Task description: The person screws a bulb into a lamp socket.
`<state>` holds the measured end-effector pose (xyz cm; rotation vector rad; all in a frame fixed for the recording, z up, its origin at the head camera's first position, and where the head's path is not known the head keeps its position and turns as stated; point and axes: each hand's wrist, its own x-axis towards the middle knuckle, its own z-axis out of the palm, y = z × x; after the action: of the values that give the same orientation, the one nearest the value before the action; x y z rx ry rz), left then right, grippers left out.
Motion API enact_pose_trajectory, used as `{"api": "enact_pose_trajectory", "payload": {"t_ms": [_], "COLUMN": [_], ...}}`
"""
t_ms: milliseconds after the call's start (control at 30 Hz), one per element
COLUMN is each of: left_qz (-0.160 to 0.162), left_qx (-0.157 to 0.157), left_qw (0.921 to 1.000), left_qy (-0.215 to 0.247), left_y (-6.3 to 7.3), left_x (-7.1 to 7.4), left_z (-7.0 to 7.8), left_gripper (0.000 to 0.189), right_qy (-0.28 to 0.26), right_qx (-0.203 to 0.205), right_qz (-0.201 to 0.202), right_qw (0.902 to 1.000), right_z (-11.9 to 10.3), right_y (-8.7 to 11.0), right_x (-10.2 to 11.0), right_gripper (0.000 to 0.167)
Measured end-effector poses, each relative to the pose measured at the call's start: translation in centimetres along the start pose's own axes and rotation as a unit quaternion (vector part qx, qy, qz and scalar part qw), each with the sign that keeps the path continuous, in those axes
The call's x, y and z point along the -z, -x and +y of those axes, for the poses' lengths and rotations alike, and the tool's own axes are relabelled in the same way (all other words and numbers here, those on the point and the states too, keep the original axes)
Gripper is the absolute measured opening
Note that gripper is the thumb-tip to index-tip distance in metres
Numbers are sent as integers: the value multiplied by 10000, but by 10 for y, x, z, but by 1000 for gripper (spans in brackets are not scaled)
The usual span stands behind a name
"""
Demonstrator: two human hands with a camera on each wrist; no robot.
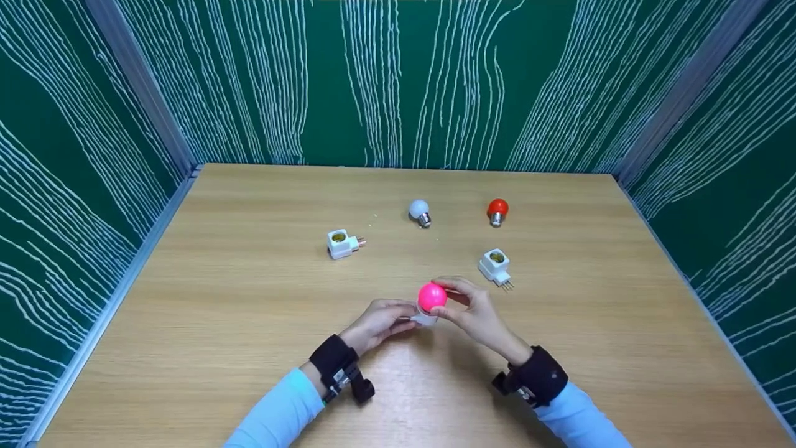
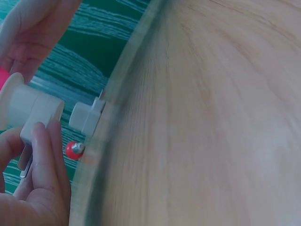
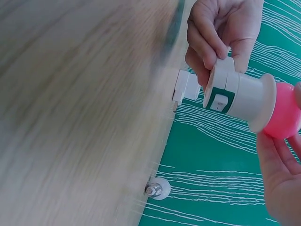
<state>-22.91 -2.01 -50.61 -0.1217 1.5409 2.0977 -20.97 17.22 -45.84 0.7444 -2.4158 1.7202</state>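
Observation:
Above the near middle of the table, my left hand (image 1: pixel 385 320) grips a white plug-in lamp socket (image 3: pixel 244 96) by its plug end. A small rocker switch (image 3: pixel 219 102) on a green patch shows on the socket's side in the right wrist view. Seated at the socket's round collar is a pink light bulb (image 1: pixel 432 297). My right hand (image 1: pixel 477 314) holds that bulb, thumb and fingers on opposite sides of it. The bulb's base is hidden inside the collar, so how far it is screwed in cannot be told.
Farther back lie a white bulb (image 1: pixel 419 210) and a red bulb (image 1: pixel 497 210). Two square white plug-in sockets, one at left (image 1: pixel 340 244) and one at right (image 1: pixel 495 266), rest on the wooden table (image 1: pixel 249 298). Green patterned walls (image 1: pixel 323 81) enclose the back and sides.

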Motion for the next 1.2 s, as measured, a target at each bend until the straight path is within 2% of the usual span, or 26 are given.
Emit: {"api": "enact_pose_trajectory", "payload": {"t_ms": [367,500,667,933,1200], "left_qz": [-294,-321,-265,-113,-19], "left_qx": [98,90,14,113,35], "left_qw": [9990,9989,9994,9998,10000], "left_qy": [-307,-327,-232,-92,-6], "left_y": [2,1,1,1,0], "left_x": [2,2,0,-2,-4], "left_z": [2,2,1,2,1], "left_gripper": [33,33,32,32,32], "right_qy": [-294,-497,-590,-495,-479], "right_qx": [-77,-192,-247,-310,-351], "right_qz": [-914,-1101,-1039,-790,-350], "right_qw": [9954,9925,9925,9952,9976], "right_z": [4,5,5,6,7], "right_y": [1,1,1,1,0], "right_x": [7,9,8,7,4], "right_gripper": [46,45,44,45,46]}}
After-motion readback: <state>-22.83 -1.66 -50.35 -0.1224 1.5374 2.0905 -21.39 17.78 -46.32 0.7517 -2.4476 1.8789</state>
